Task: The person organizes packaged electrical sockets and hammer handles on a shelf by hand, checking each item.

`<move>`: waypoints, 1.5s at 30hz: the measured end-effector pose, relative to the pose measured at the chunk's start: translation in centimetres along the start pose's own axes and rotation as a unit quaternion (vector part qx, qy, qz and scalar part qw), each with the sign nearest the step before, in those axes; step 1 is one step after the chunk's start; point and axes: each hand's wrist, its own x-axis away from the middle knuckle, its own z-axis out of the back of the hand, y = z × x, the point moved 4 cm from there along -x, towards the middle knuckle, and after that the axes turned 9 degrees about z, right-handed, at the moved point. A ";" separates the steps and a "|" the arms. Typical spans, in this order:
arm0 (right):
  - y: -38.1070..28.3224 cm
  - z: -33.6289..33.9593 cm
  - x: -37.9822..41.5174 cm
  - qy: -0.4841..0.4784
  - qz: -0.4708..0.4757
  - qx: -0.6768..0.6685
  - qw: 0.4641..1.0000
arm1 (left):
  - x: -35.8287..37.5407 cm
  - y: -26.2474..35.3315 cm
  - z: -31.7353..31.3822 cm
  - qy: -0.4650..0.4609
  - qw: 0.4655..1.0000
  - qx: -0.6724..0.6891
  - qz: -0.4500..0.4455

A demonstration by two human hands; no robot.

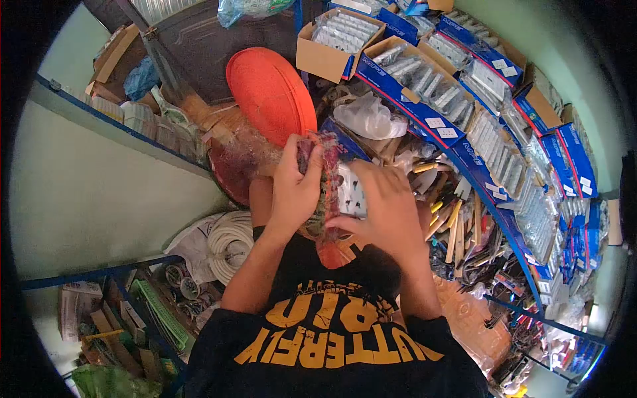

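Observation:
My left hand (295,189) is closed round a crumpled red, dark and greenish patterned cloth (326,176), with the thumb laid along it. Against the right side of the cloth is a flat white plate (350,192) with several dark marks or holes, perhaps a socket plate. My right hand (388,209) is curved over this plate from the right, its thumb reaching below it towards the cloth. The fingertips of my right hand are slightly blurred. Both hands are held close together in front of my black shirt (318,318).
An orange-red round lid or basin (272,93) stands beyond my hands. Blue shelves to the right hold open boxes (411,86) of wrapped white plates. Below them lie tools with yellow and wooden handles (454,229). A coil of white hose (232,242) is at my left.

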 end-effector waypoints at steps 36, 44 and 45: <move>2.6 -6.1 4.6 0.265 -0.355 -0.719 0.535 | 3.6 4.8 -2.9 -0.146 0.935 -0.162 -0.280; 2.8 -7.1 3.6 0.231 -0.403 -0.777 0.426 | 3.3 1.7 -1.4 -0.159 0.973 -0.018 -0.167; 2.9 -7.3 3.5 0.231 -0.402 -0.778 0.425 | 3.9 1.7 -1.7 -0.159 0.973 -0.019 -0.167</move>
